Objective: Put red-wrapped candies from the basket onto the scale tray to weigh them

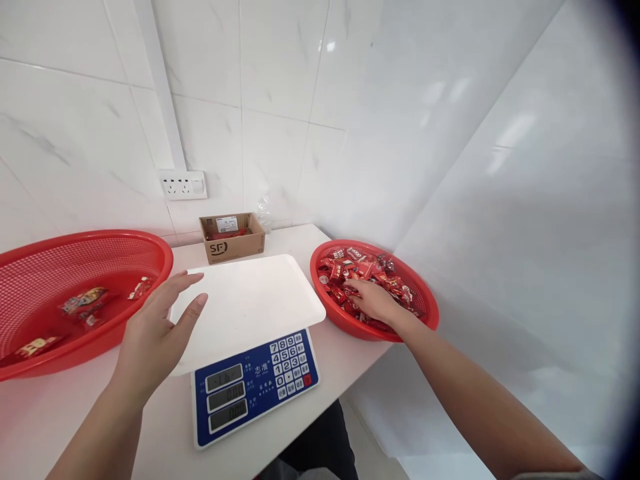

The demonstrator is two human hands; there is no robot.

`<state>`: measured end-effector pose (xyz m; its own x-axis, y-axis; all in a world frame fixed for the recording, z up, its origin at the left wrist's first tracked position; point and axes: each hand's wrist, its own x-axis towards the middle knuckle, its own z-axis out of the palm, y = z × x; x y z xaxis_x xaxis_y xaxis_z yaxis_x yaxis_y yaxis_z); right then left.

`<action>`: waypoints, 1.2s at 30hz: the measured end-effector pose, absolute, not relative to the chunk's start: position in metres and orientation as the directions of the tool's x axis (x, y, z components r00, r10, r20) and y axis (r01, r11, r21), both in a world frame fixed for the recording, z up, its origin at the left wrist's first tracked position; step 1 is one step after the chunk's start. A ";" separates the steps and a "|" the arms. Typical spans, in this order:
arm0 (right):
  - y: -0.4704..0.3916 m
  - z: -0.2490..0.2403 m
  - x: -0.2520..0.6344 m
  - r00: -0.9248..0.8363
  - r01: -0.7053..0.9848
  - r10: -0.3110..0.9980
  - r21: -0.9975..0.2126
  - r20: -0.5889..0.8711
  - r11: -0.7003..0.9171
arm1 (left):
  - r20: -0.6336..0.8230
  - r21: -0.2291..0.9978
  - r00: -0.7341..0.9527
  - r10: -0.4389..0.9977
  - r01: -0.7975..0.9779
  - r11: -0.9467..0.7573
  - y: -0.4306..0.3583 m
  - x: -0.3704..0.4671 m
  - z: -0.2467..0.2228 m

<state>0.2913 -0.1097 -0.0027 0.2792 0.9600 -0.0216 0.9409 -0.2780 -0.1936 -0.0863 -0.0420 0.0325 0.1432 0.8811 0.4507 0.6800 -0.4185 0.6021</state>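
Note:
My left hand [163, 323] hovers at the left edge of the white weighing pan [250, 300], fingers and thumb apart, holding nothing. Below the pan is the scale's blue panel [255, 393] with a keypad and several small displays. On the right, my right hand [373, 300] reaches into a red plastic basket [425, 300] and touches a heap of small red-wrapped candies [355, 267]. Its visible fingers stretch out over the wrappers, thumb apart from them. The fingertips are partly lost among the candies.
A larger red mesh basket [85, 243] on the left holds a few wrapped packets [85, 300]. Behind the scale stands a small cardboard box [235, 248] with red items inside. Tiled walls border the white table [170, 427], with a power socket [183, 185] above.

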 end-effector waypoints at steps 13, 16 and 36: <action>-0.073 0.050 0.237 0.306 0.879 0.892 -0.459 0.334 -0.130 | 0.422 0.578 0.305 0.854 0.636 -0.512 -0.034 -0.087 0.024; -0.051 0.048 0.191 0.178 0.855 0.937 -0.519 0.300 0.004 | 0.416 0.503 0.427 0.803 0.627 -0.595 -0.031 -0.085 0.013; -0.045 0.031 0.126 -0.237 0.835 0.968 -0.492 0.081 0.246 | 0.169 0.328 0.696 0.698 0.629 -0.705 -0.037 -0.079 -0.008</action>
<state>0.1259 -0.0453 0.0315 -0.2373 0.9681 0.0807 0.8350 0.2457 -0.4923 -0.0794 -0.0367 -0.0082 0.6956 0.6983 0.1685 0.6287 -0.7053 0.3276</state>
